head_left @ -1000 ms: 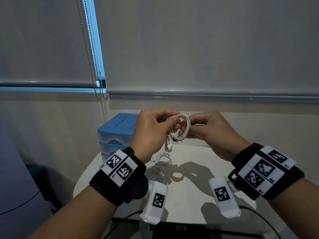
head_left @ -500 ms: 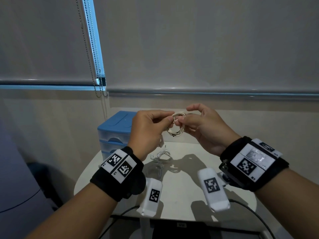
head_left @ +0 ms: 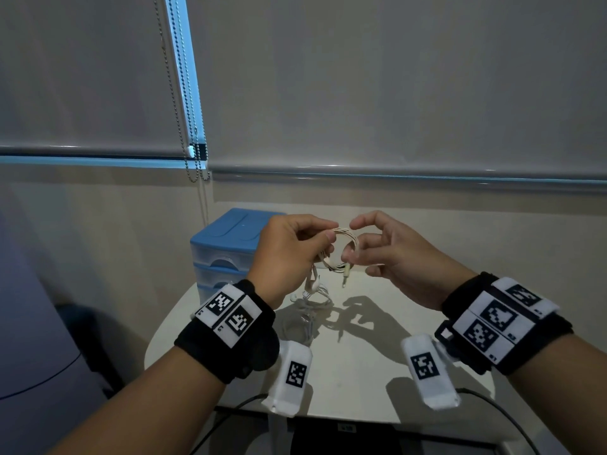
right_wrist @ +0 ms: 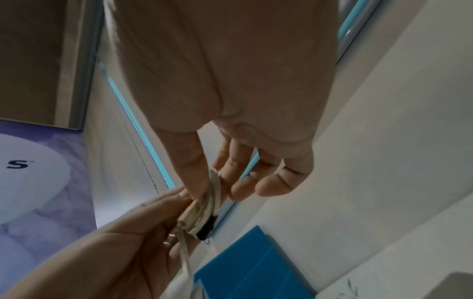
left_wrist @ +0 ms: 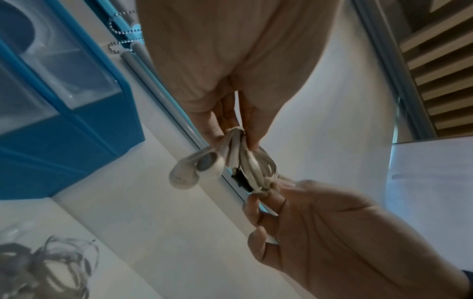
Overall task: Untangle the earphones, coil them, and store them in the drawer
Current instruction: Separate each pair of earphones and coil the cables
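Note:
A coil of white earphones (head_left: 343, 246) hangs in the air between both hands, above the table's far side. My left hand (head_left: 323, 239) pinches the coil's left part (left_wrist: 236, 139); the two earbuds (left_wrist: 194, 171) dangle below it. My right hand (head_left: 353, 256) pinches the coil's lower right (right_wrist: 212, 188) between thumb and fingers, index finger arched above. The plug (head_left: 345, 280) hangs free under the coil. The blue drawer unit (head_left: 230, 244) stands behind my left hand with its drawers closed.
A second, tangled set of white earphones (head_left: 312, 298) lies on the white round table (head_left: 361, 372) under my hands, also in the left wrist view (left_wrist: 46, 263). Blind cords (head_left: 193, 152) hang by the wall behind the drawer unit.
My right hand has shifted from the coil's top to its lower right side and its index finger has lifted. The plug end now hangs free. The left hand keeps its pinch.

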Tool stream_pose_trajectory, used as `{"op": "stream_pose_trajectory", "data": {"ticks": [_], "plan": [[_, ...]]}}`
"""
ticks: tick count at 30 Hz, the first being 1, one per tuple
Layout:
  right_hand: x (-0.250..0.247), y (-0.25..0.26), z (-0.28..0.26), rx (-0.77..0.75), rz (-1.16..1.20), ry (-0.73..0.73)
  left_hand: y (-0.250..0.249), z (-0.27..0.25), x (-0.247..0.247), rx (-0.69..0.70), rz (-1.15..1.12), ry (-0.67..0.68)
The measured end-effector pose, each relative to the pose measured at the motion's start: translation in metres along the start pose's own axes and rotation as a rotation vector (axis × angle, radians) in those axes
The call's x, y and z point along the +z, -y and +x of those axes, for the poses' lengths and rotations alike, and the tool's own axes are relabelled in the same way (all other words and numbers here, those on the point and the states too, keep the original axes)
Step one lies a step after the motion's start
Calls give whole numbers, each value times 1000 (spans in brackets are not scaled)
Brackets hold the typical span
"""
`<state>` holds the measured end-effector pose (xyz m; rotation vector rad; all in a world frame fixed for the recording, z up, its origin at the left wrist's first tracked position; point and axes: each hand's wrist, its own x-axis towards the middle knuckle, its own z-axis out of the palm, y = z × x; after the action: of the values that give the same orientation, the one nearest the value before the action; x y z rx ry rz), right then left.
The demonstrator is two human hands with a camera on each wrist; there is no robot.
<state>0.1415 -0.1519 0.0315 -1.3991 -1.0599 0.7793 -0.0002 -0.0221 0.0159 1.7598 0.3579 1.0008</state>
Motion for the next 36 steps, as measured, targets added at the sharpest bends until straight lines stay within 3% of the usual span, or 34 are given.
{"op": "stream_pose_trajectory", "data": {"ticks": [11,19,24,36], "plan": [[-20,-17,9,22,-129,-135,19,4,19,-123,-45,18],[-42,-31,11,33,-255,-98,33,8,36,-270,41,126],[-55,-37,11,4,-477,-57,44,19,46,-247,317,260],[-58,-45,6,-185,-752,-81,52,23,54,-128,434,314]]}}
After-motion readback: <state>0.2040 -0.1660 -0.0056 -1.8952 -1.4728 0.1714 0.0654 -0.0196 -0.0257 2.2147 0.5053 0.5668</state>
